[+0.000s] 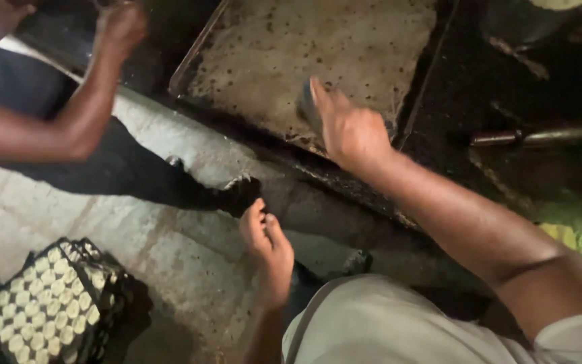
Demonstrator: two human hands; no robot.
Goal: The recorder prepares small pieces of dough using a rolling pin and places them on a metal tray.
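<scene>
Concrete floor [170, 249] lies nearest under the empty, loosely closed left hand [267, 249], while farther right the right hand [348, 131] grips a dark scraper [308, 108] pressed onto the greasy metal tray [318, 47].

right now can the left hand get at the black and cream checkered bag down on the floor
Probably yes. The left hand rests on the concrete ledge, holding nothing, and the checkered bag sits just below and to its side. Only bare concrete lies between them. The right hand is busy on the metal tray.
</scene>
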